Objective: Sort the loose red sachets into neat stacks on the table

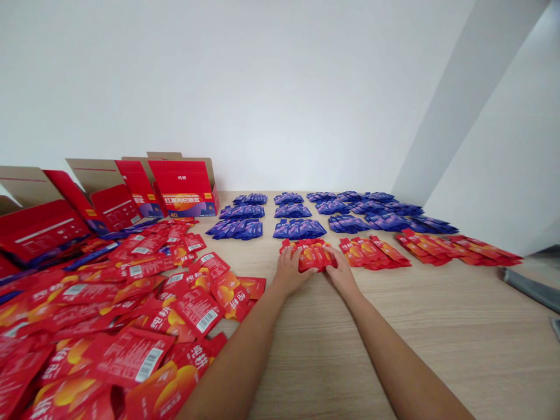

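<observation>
Both hands hold one row of overlapping red sachets [311, 256] near the middle of the table, in front of the blue stacks. My left hand [289, 273] is closed on the row's left end, its thumb along the front. On the right end, my right hand [340, 273] has its fingers wrapped over the edge. More fanned red sachets [370, 252] lie just right of that hand. A big loose pile of red sachets [184, 309] spreads to the left of my left forearm, some with barcodes up.
Rows of blue-purple sachets [298, 228] lie along the wall side. Open red cartons [184, 188] stand at the back left, with blue sachets among the pile before them. Further red rows [429, 246] lie to the right, near a grey bar-like object [531, 289] at the table's edge.
</observation>
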Tool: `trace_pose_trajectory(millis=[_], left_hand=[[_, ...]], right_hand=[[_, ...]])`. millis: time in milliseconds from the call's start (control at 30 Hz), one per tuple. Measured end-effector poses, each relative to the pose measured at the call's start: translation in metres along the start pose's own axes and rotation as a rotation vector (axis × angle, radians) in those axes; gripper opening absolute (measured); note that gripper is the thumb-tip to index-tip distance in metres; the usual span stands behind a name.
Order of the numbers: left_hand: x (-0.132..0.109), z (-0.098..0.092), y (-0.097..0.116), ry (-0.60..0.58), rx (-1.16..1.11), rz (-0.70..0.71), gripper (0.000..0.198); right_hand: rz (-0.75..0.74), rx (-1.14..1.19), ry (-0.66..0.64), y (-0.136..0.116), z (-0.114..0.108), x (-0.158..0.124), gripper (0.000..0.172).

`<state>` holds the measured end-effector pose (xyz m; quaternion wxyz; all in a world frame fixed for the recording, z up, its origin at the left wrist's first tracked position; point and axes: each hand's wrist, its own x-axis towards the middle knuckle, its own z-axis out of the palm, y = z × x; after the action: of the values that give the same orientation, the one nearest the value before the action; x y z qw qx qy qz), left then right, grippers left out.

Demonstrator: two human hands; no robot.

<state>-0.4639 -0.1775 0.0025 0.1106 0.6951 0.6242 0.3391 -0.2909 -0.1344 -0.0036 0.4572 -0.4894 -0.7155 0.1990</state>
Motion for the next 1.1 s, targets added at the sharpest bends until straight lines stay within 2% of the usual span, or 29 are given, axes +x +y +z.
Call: trace_pose_trajectory(millis=[333,600,767,1100], left_hand=[[0.011,0.005,-0.015,0.191,-0.230,-0.120,0.049],[0.015,0.006,-0.019,0.294,-0.331,-0.101,0.037],[0.016,0.005,-0.020,0.354,-0.418,-0.116,0.033],[0.014,-0.003,-0.021,0.401,-0.521,-0.143,0.035]], right_hand=[[0.035,0.002,-0.002,0.002,-0.003,0.001,0.057],[0.006,0.098,0.092,0.015,0.004,0.002,0.056],[-0.008,0.160,0.152,0.024,0.009,0.004,0.053],[-0.039,0.178,0.156,0.033,0.011,0.006,0.051]])
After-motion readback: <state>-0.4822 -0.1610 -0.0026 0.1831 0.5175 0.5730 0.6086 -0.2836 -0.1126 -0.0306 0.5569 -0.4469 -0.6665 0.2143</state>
